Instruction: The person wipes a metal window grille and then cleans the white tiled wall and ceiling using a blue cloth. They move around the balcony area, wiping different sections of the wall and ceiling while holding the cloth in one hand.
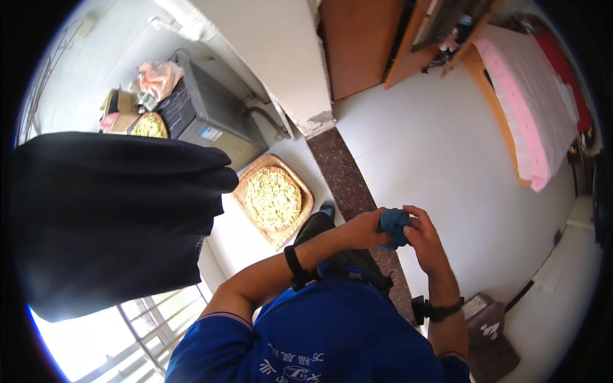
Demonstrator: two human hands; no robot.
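Observation:
A small bunched blue cloth (394,228) is held between my two hands in front of my waist. My left hand (366,230) grips its left side, the thumb below and the fingers mostly hidden by the cloth. On the other side, my right hand (424,239) pinches it between thumb and fingers. The cloth's exact kind cannot be made out. Below and to the left, a woven basket tray (306,195) of pale chopped pieces (273,198) rests on the floor.
Dark clothing (110,215) hangs at left. A grey washing machine (225,129) with a hose stands beyond the basket. A wall corner (306,107) and dark stone threshold (342,160) divide the rooms. A bed (531,110) stands far right; a brown bag-like item (491,344) lies lower right.

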